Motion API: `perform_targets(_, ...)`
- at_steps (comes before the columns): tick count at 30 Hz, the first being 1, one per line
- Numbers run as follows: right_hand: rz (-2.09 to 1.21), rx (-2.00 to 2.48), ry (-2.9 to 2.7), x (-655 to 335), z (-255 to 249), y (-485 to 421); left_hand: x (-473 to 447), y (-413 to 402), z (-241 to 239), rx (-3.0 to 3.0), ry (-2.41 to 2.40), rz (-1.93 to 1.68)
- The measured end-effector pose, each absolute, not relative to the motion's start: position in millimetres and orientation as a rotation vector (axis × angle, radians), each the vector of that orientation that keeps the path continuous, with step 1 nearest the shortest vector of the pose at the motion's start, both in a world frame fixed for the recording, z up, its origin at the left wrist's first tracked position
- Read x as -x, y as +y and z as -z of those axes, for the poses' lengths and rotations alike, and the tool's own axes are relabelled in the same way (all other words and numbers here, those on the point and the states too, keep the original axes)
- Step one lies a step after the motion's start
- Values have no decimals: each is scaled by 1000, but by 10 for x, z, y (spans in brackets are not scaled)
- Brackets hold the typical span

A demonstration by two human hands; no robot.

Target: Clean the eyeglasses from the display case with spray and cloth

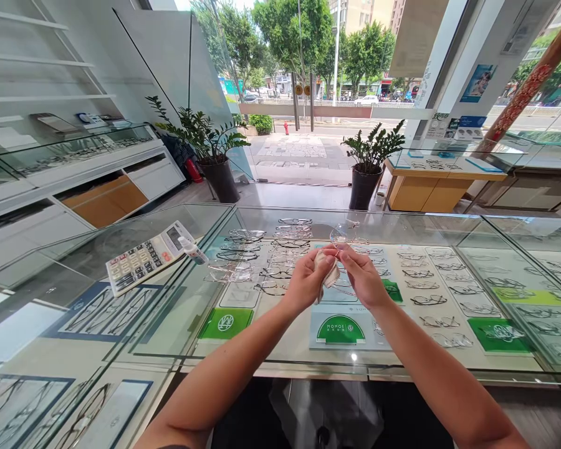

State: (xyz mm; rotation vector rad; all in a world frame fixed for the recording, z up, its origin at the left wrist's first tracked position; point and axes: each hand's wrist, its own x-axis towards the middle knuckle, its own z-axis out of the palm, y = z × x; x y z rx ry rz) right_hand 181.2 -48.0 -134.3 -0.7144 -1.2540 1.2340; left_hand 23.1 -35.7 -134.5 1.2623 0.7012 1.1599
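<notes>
Over the glass counter, my left hand [303, 280] is closed around a pale cleaning cloth [330, 279], its fingertips pinched close to the right hand's. My right hand [367, 280] is closed too, thumb and fingers gripping thin-rimmed eyeglasses [339, 234]. A clear lens of these glasses shows just beyond my fingertips; the rest is hard to make out against the frames below. My fingers hide where the cloth meets the glasses. Under the glass and below my hands stands a green and white display card [340, 329] among rows of spectacle frames [287, 243].
A calculator [144, 255] lies on the counter at left, with a small white bottle [192, 251] against it. The counter's near glass edge [308, 368] runs in front of me. Potted plants [367, 181] stand beyond, by the glass doors.
</notes>
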Motion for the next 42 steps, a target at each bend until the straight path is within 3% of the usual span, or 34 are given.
perform_targets(8,-1279,776,-1163,-1853,1455,-386,-202,-224,1458,-1608,791,-1287)
perform_targets(13,-1327,811,-1030,-1856,1305,-360,-207,-181,1413,-1569,646,-1170)
perform_targets(19,-1356,759,-1020,-1997,679,-264,-259,-159,832,-1490,619,-1090)
perform_targets(26,-1147,586,-1087,-2078,45,-286,-595,-157,210,-1496,513,-1240)
perform_targets(36,-1162,573,-1190,-2070,124,-291,-620,-168,341,-1498,539,-1372)
perform_targets(42,-1215,554,-1181,-2095,124,-290,-468,-190,217,-1615,551,-1275)
